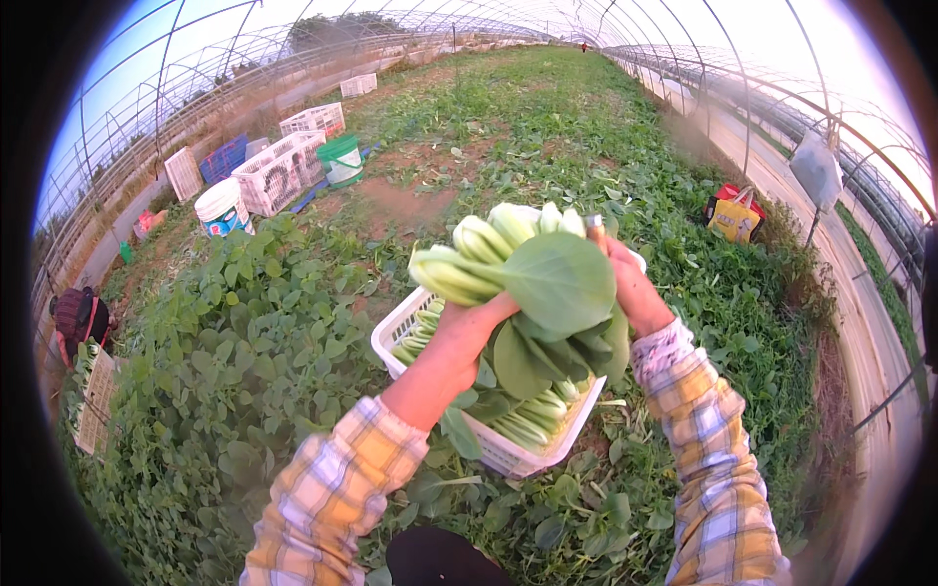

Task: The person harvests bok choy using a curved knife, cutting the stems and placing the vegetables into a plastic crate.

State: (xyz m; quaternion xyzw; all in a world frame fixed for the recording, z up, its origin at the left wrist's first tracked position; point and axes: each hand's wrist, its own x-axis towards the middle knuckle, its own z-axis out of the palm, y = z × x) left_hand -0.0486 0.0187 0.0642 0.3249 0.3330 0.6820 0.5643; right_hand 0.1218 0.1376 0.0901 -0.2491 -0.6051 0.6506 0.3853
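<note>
A bunch of pak choi (513,238) is held up in front of me, its pale stems at the far left and its broad leaves towards me. My left hand (465,337) grips it from the near left side. On the other side, my right hand (637,289) is closed around a small wooden handle (597,234) and rests against the leaves. Which part of the bunch its fingers bear is hidden. Below both hands stands a white plastic crate (506,450), with more pak choi (527,425) laid in rows inside.
Leafy crop (256,351) grows to the left. Further off are white crates (282,172), a green bucket (341,160), a white bucket (222,209) and a blue crate (224,157). A person (77,322) bends beside a filled crate (95,410). A yellow bag (735,216) lies right.
</note>
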